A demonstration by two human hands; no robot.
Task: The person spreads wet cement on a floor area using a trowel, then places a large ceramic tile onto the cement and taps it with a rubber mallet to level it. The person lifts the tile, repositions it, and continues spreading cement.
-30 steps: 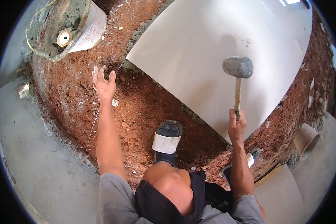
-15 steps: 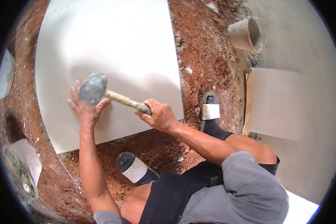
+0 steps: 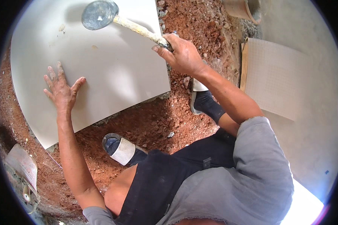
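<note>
A large pale floor tile (image 3: 112, 75) lies on reddish soil in front of me. My left hand (image 3: 62, 88) rests on it with spread fingers, holding nothing. In my right hand (image 3: 182, 52) is a rubber mallet (image 3: 100, 15), gripped near the end of its worn, pale handle. Its dark grey head is over the far part of the tile, a shadow beside it; the exact gap to the surface cannot be judged. Small brownish smudges mark the tile between my left hand and the mallet head.
Rough red soil (image 3: 146, 123) borders the tile, with a thin string (image 3: 54, 158) near its left corner. Further right, a bucket (image 3: 238, 9) and a grid-backed tile (image 3: 270, 75) sit on grey concrete (image 3: 308, 112). A trowel-like flat tool (image 3: 23, 165) lies at lower left.
The mallet has moved farther out over the tile with my right hand. My left hand remains spread on the tile, and the whole view has shifted.
</note>
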